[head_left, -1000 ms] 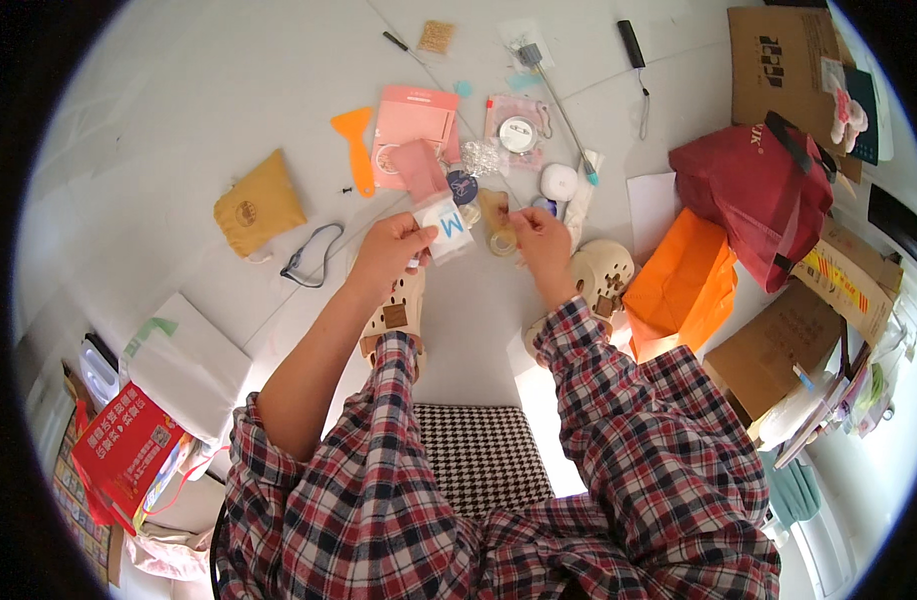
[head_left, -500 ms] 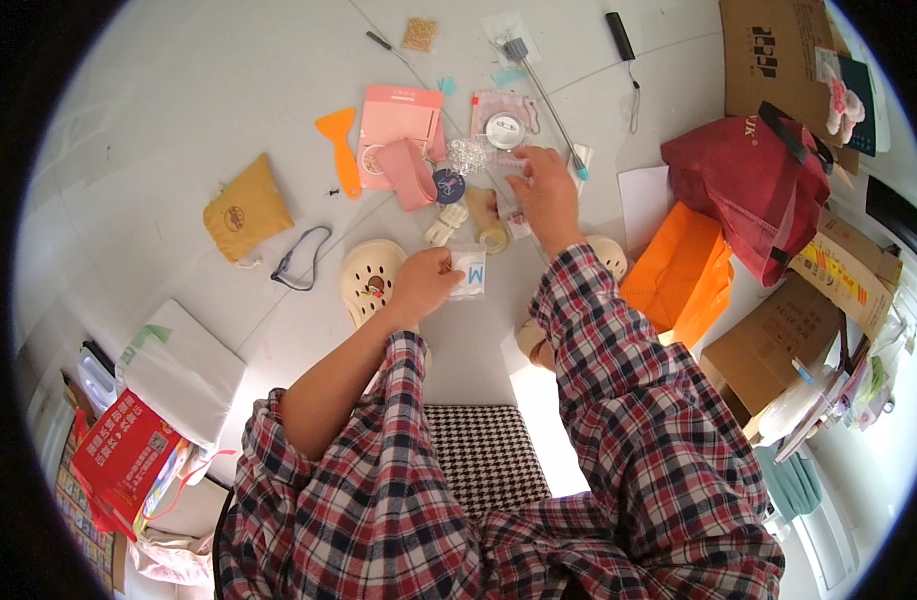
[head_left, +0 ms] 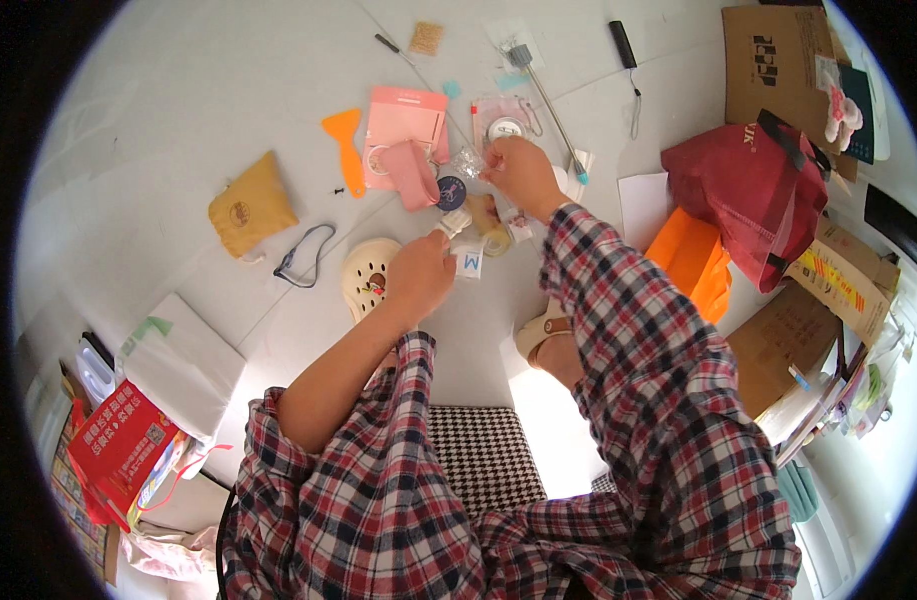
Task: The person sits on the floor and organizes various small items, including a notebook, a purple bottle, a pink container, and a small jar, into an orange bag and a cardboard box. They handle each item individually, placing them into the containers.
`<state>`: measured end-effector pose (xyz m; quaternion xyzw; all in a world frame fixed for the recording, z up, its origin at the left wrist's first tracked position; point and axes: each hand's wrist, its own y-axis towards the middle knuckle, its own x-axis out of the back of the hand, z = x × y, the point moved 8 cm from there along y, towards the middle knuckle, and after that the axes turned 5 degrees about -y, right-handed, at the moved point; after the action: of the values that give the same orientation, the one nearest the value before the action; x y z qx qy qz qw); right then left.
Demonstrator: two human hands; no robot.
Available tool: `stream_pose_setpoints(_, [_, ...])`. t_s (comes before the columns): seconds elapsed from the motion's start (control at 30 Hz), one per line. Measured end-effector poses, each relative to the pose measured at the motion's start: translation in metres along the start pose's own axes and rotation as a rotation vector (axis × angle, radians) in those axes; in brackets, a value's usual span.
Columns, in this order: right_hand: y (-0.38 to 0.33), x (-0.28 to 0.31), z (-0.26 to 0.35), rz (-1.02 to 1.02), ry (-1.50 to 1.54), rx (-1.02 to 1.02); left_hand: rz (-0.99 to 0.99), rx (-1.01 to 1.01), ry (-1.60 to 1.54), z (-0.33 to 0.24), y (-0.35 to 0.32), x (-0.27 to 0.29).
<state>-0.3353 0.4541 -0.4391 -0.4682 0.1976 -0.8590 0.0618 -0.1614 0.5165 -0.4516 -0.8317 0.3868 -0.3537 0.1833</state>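
My right hand [head_left: 527, 178] pinches the edge of a small clear plastic bag [head_left: 467, 163] of shiny bits. My left hand [head_left: 424, 275] is closed at the near end of a small cream-white ridged object [head_left: 454, 222]; its fingertips are partly hidden. Close to the left fingers lies a small white packet [head_left: 469, 263] with a blue mark. Between the hands are a yellowish tape roll [head_left: 496, 240] and a small clear packet [head_left: 519, 225]. Beyond the left hand are a round dark blue disc [head_left: 452, 192] and a folded pink strap [head_left: 411, 175]. A round tin [head_left: 506, 129] sits partly behind the right hand.
On the tiled floor lie a pink card [head_left: 407, 112], orange scraper [head_left: 347, 150], mustard pouch [head_left: 254, 207], dark cord loop [head_left: 304, 257] and grey-headed rod [head_left: 549, 110]. A cream clog [head_left: 369, 278] is near my left arm. Red bag [head_left: 749, 190], orange bag [head_left: 691, 260] and cardboard boxes [head_left: 789, 335] stand right.
My left hand has left the blue-marked packet lower down and moved forward to the cream-white object. My right hand has moved left and taken hold of the clear bag.
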Motion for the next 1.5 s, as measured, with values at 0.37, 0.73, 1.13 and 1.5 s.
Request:
stream_pose_setpoints(0.37, [-0.09, 0.052, 0.017, 0.562, 0.574, -0.38, 0.376, 0.161, -1.23, -0.053, -0.007, 0.008])
stream_pose_setpoints(0.73, [-0.025, 0.04, -0.067, -0.162, -0.153, -0.401, 0.279, 0.187, -1.305, -0.007, 0.0, 0.036])
stream_pose_setpoints(1.13, [-0.004, 0.008, -0.066, -0.118, 0.277, -0.347, 0.315, 0.28, -1.346, 0.014, 0.008, 0.026])
stream_pose_setpoints(1.5, [-0.093, 0.094, 0.05, -0.515, -0.043, 0.546, 0.607, 0.015, -1.928, -0.022, -0.001, 0.057])
